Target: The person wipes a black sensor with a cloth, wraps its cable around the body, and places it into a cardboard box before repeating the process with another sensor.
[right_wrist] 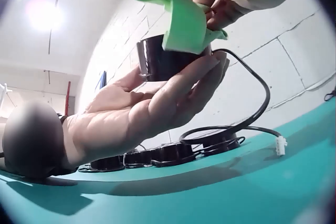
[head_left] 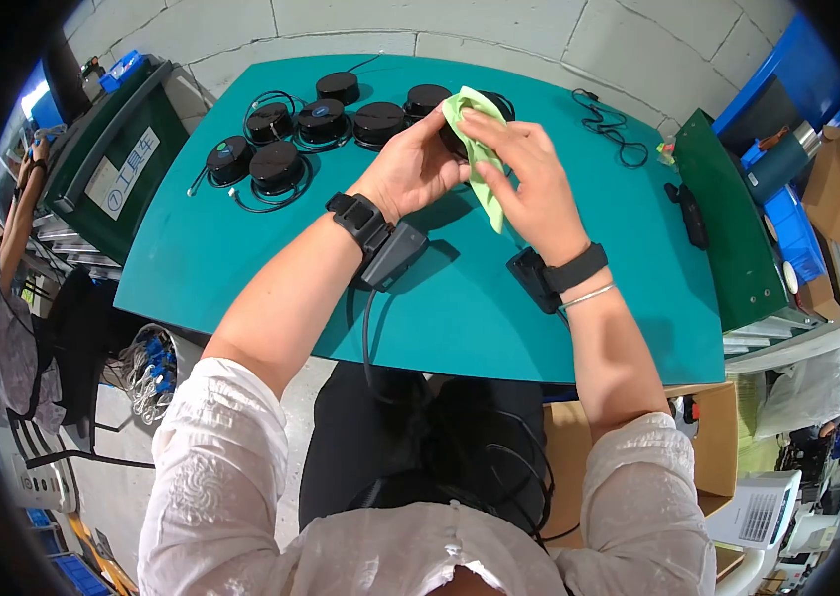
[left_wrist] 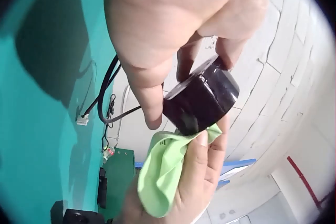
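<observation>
My left hand (head_left: 408,171) grips a glossy black round device (left_wrist: 202,100) by its sides, above the table. From the device a black cable (right_wrist: 266,95) loops away to a white plug (right_wrist: 281,146). My right hand (head_left: 531,184) pinches a light green cloth (head_left: 485,179) and presses it against the device. In the left wrist view, the cloth (left_wrist: 163,171) lies between the right thumb and the device's edge. Most of the device is hidden behind the hands and cloth in the head view.
Several similar black devices (head_left: 278,167) with coiled cables stand at the back left of the green table (head_left: 579,318). A loose black cable (head_left: 611,127) and a dark object (head_left: 688,214) lie on the right. Green cabinets (head_left: 107,164) flank the table, and an open cardboard box (head_left: 718,437) sits below.
</observation>
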The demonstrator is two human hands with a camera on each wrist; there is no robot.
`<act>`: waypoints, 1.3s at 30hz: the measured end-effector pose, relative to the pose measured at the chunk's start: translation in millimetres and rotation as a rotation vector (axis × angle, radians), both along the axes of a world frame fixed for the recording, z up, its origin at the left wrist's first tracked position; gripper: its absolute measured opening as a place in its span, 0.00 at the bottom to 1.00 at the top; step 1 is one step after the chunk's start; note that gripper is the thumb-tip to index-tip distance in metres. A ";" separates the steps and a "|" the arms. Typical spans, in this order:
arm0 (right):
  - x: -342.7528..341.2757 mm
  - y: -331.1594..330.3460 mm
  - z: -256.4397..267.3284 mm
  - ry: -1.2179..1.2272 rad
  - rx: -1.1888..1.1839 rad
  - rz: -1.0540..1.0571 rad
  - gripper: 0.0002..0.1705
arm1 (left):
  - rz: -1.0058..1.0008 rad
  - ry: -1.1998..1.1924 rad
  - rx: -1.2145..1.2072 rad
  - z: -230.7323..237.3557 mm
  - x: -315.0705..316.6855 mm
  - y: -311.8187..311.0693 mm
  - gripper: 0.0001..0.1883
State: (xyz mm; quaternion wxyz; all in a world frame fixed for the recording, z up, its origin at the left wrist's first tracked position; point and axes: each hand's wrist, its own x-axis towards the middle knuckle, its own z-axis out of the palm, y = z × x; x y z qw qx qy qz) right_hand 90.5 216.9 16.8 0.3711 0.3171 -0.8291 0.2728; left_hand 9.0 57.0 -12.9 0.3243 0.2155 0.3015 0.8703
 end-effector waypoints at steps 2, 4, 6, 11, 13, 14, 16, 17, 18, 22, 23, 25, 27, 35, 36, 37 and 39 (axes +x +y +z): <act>-2.5 5.5 -1.3 0.005 -0.039 -0.032 0.20 | -0.019 0.015 0.010 4.3 7.6 2.9 0.25; -7.3 15.8 -2.0 0.018 -0.071 -0.061 0.19 | -0.078 0.054 0.033 6.4 6.9 6.4 0.26; -9.3 24.2 -3.8 -0.025 -0.186 -0.207 0.18 | -0.103 0.000 0.036 8.5 11.1 5.4 0.26; -5.1 16.2 -5.9 0.038 -0.148 -0.218 0.16 | -0.007 0.010 0.100 3.5 5.9 4.1 0.21; 1.4 4.8 -4.2 0.031 -0.153 -0.173 0.16 | 0.120 0.038 0.080 2.5 3.5 4.4 0.18; 3.7 0.2 -2.8 0.018 -0.159 -0.128 0.16 | 0.122 0.036 0.081 1.7 1.9 3.2 0.18; 3.9 -0.8 -0.9 0.008 -0.182 -0.113 0.16 | 0.173 0.079 -0.052 3.6 1.4 0.0 0.23; 3.5 1.2 1.0 0.020 -0.190 -0.098 0.16 | 0.171 0.077 -0.025 3.8 3.2 2.9 0.30; 2.5 3.8 2.2 0.035 -0.198 -0.084 0.15 | 0.167 0.075 -0.027 2.5 4.3 4.9 0.30; -12.1 19.9 -10.8 0.027 -0.289 -0.121 0.15 | 0.124 0.286 -0.150 0.7 11.3 7.9 0.35; -17.2 26.8 -19.3 -0.216 -0.480 -0.084 0.16 | 0.104 0.308 -0.126 0.0 11.3 8.8 0.36; -14.9 23.2 -15.6 -0.480 -0.702 -0.080 0.15 | 0.084 0.336 -0.100 4.8 13.8 8.5 0.36; -10.5 17.7 -10.1 -0.294 -0.607 -0.067 0.14 | 0.149 0.433 -0.173 9.6 16.4 5.4 0.38; 2.2 16.0 4.4 -0.103 -0.192 -0.034 0.11 | 0.245 0.517 -0.411 3.2 7.1 6.9 0.38; 1.7 15.3 3.9 -0.108 -0.166 -0.044 0.10 | 0.241 0.517 -0.414 3.2 5.7 5.7 0.38; -3.8 16.5 2.0 -0.091 -0.179 -0.080 0.09 | 0.254 0.550 -0.420 3.3 4.0 4.3 0.38; -5.4 16.5 -2.9 -0.152 -0.311 -0.098 0.08 | 0.251 0.644 -0.423 5.6 2.7 3.8 0.38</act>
